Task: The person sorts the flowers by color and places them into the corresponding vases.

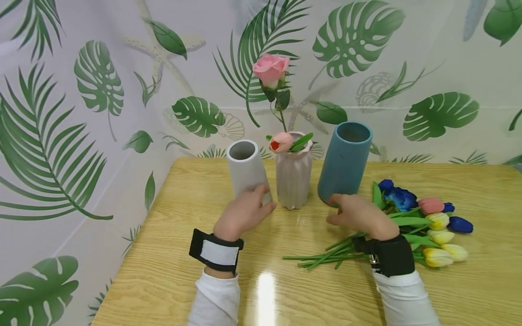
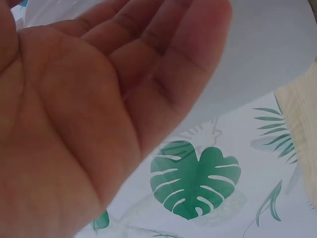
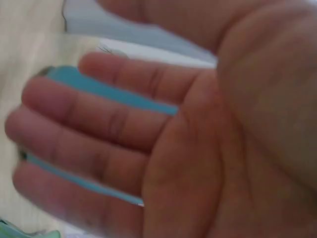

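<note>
My left hand (image 1: 242, 213) is in front of the white vase (image 1: 248, 172), its fingers loose and holding nothing; whether it touches the vase I cannot tell. Just before the base of the teal vase (image 1: 344, 165) is my right hand (image 1: 363, 215), with nothing in its grasp. In the right wrist view the fingers (image 3: 89, 111) are extended, with teal behind them. Between the hands stands a fluted pale pink vase (image 1: 292, 181). It holds a tall pink rose (image 1: 270, 70) and a low pink tulip (image 1: 281, 142).
Beside and beneath my right forearm lies a bunch of artificial flowers: a blue blossom (image 1: 401, 199), a pink tulip (image 1: 430, 205), a dark blue tulip (image 1: 461, 224) and several yellow tulips (image 1: 438, 257). Their green stems (image 1: 322, 258) point left across the wooden table (image 1: 163, 271). Leaf-patterned cloth (image 1: 134, 27) hangs behind.
</note>
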### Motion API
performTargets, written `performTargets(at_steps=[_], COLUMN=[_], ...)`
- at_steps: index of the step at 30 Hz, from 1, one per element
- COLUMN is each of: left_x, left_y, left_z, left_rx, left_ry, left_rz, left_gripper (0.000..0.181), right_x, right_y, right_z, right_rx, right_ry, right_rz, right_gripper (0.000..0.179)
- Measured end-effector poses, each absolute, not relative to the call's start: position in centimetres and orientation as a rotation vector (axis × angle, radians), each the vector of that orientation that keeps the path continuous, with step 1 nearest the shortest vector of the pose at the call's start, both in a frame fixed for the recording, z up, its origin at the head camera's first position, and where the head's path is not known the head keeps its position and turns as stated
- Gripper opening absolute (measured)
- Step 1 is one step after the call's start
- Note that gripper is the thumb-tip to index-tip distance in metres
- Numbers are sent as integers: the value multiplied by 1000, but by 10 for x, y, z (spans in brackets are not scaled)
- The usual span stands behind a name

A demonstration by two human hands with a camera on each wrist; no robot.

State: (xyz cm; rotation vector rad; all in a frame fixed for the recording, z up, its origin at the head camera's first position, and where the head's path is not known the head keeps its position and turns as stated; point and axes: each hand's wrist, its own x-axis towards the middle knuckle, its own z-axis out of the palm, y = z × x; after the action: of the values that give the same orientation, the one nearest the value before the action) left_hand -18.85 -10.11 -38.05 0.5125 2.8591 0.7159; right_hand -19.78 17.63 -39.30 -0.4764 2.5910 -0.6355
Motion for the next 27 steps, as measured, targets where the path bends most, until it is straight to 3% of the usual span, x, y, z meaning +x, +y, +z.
performTargets(at_steps=[4,11,18,23,27], left_x=[-187,-186,-185,-185,-185], left_y=[-100,-101,-101,-102,-103], left_z=[-381,-377,-377,-376,-375], left_rx=[513,474,484,447,452], left_ry=[2852,2858,2874,2870,2864], left_rz=[707,680,645,635,648], left_gripper=[41,42,40,41,40], right_x=[-191,-180,-179,-177,-176], right_y=[181,193,193,189,185], right_z=[-403,-421,-417,-416,-417], right_rx=[-529,-773,-797,-850,-863], right_ry=[2476,2479,2380,2362,2380], right_rz=[-680,-707,-702,-715,-715], right_gripper=[43,19,19,4,15])
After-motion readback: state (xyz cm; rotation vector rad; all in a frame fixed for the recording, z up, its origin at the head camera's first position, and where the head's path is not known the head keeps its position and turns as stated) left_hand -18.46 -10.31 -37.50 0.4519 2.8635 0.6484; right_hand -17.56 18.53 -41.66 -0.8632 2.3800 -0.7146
